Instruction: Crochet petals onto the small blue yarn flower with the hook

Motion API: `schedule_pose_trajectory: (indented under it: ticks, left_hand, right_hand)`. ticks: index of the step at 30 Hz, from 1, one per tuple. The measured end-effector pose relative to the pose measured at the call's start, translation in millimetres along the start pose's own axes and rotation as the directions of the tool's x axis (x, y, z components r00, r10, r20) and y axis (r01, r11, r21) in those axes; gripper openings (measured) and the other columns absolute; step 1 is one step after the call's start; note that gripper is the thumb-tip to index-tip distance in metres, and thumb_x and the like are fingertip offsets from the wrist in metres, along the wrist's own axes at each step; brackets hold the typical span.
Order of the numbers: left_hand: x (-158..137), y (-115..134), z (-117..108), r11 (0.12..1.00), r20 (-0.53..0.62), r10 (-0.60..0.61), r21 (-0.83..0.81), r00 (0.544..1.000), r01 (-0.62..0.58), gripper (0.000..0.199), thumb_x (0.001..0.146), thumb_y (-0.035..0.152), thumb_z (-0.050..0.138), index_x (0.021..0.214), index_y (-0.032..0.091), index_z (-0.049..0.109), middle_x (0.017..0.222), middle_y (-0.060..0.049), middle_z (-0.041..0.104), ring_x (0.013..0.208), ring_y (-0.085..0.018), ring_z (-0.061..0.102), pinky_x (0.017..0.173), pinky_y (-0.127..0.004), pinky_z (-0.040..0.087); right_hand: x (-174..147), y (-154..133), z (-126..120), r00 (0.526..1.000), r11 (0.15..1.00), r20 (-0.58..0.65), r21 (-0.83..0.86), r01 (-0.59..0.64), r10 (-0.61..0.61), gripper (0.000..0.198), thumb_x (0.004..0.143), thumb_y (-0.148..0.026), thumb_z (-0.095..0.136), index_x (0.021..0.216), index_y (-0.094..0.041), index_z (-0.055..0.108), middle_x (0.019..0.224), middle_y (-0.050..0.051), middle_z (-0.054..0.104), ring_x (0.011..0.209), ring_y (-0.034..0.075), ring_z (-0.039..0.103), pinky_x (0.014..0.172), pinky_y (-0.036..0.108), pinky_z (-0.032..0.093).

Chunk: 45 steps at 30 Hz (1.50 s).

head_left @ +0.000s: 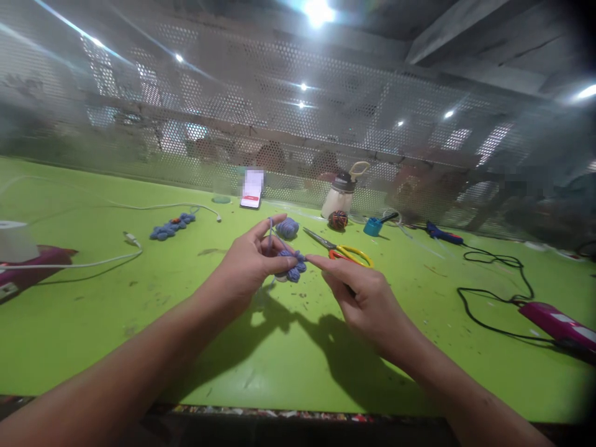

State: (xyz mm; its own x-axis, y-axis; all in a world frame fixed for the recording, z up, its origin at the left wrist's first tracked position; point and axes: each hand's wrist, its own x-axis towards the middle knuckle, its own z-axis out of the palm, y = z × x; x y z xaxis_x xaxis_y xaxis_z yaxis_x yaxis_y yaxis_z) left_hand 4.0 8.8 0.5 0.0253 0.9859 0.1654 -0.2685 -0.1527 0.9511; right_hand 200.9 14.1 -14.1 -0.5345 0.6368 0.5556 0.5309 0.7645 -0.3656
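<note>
My left hand (pixel 254 257) pinches a small piece of blue-purple crochet work (pixel 294 268) between thumb and fingers. A strand of the same yarn (pixel 270 226) runs over its raised index finger. From the right, my right hand (pixel 361 285) meets the edge of the piece, its fingers curled round what looks like a crochet hook, mostly hidden by the hand. Just behind the hands lies a ball of blue-purple yarn (pixel 287 228). Scissors (pixel 342 249) with yellow and orange handles lie beyond my right hand, blades pointing left.
Farther left is a finished-looking blue crocheted strip (pixel 173 226) near a white cable (pixel 177 206). At the back stand a phone (pixel 252 188), a bottle (pixel 339 195), a dark multicoloured yarn ball (pixel 338 220) and a blue pot (pixel 373 226). A glue gun (pixel 444 234) and magenta power strips (pixel 556 323) flank the green table (pixel 209 366).
</note>
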Motion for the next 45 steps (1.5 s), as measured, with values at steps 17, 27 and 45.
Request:
schedule_pose_trajectory:
  ticks: [17,27,45]
  left_hand:
    - [-0.1,-5.8,2.8,0.991,-0.027,-0.038,-0.128,0.999,0.034,0.080,0.066,0.003,0.077,0.138,0.010,0.045,0.073,0.000,0.065,0.065,-0.013,0.060,0.064,-0.028,0.046]
    - [-3.5,-3.8,6.5,0.996,-0.007,0.012,-0.088,1.000,-0.012,0.088,0.065,0.006,0.079,0.143,0.014,0.040,0.073,0.002,0.065,0.068,-0.013,0.061,0.069,-0.028,0.048]
    - [-2.9,-2.8,1.1,0.997,0.172,-0.056,-0.045,0.984,0.065,0.115,0.061,0.007,0.082,0.153,0.020,0.014,0.069,0.001,0.064,0.064,-0.014,0.059,0.065,-0.029,0.046]
  right_hand:
    - [-0.7,-4.0,4.1,0.999,0.996,-0.041,-0.087,-0.020,0.017,0.044,0.094,-0.011,0.041,0.132,-0.018,0.061,0.078,0.011,0.065,0.079,0.024,0.061,0.077,0.040,0.049]
    - [0.3,-12.3,8.8,0.898,0.670,0.115,0.627,-0.397,0.424,0.038,0.093,-0.025,0.055,0.129,-0.021,0.062,0.058,-0.005,0.041,0.047,0.009,0.031,0.044,0.023,0.027]
    - [0.7,-7.0,10.0,0.933,0.838,-0.094,0.479,-0.263,0.346,0.031,0.089,-0.022,0.058,0.117,-0.016,0.070,0.060,-0.002,0.054,0.048,0.009,0.039,0.045,0.022,0.032]
